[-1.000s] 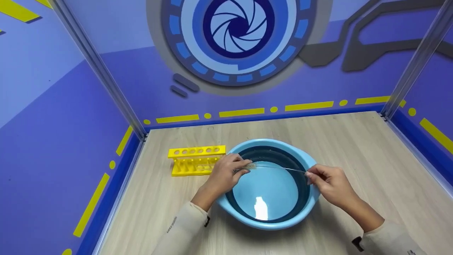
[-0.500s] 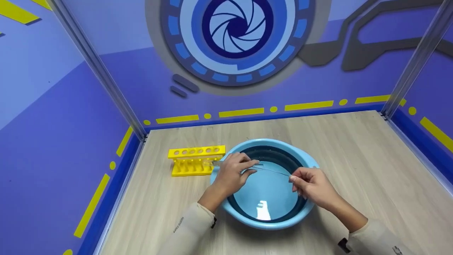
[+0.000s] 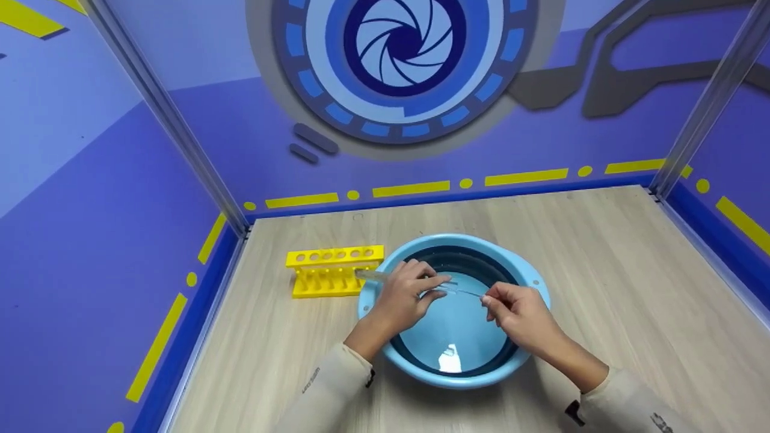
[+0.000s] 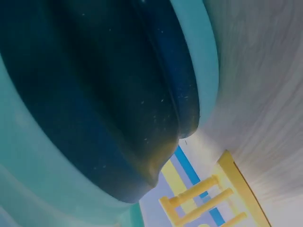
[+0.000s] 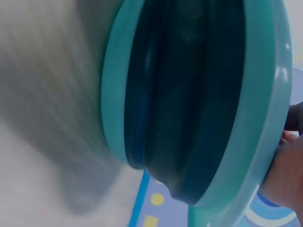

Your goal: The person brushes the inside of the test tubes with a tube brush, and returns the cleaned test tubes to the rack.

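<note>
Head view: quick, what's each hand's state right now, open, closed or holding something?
Left hand: holding a clear slender tube over the round light-blue basin.
Right hand: pinching a thin silvery wire.

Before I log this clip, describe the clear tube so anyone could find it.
Start at the round blue basin. Over its left side, the left hand grips the clear tube, one end poking out toward the yellow rack. It is see-through, unlike the rack, and thicker than the thin rod the right hand pinches.
</note>
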Demonstrator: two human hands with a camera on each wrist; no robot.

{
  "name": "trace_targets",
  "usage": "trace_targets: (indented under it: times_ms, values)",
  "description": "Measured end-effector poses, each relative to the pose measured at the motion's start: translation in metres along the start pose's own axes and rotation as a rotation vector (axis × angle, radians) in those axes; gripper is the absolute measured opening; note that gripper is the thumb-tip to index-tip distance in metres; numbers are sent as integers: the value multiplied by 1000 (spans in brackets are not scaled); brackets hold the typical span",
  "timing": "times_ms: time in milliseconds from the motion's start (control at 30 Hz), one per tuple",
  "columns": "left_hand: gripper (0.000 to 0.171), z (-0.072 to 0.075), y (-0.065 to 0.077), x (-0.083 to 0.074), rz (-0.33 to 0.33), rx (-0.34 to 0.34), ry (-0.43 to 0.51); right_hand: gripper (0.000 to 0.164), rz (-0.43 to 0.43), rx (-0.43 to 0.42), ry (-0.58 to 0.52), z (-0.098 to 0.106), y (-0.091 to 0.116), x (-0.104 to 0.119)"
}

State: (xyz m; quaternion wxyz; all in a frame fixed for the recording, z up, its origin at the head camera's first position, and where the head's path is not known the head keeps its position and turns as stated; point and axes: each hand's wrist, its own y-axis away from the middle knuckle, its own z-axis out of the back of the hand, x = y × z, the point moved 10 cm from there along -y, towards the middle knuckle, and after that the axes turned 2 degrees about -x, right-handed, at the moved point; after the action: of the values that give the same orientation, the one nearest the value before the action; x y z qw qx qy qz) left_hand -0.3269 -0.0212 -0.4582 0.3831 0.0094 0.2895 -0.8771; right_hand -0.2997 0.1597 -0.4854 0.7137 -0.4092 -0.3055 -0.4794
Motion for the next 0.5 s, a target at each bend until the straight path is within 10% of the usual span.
trace_targets:
  times_ms: [300,500]
  values:
    - [36,-7,-2,-1,-45,300,131,12,856,-222,537,0,27,62]
    - [38,-13,2,2,53,609,405,33,1148,-232,675,-4,41,75]
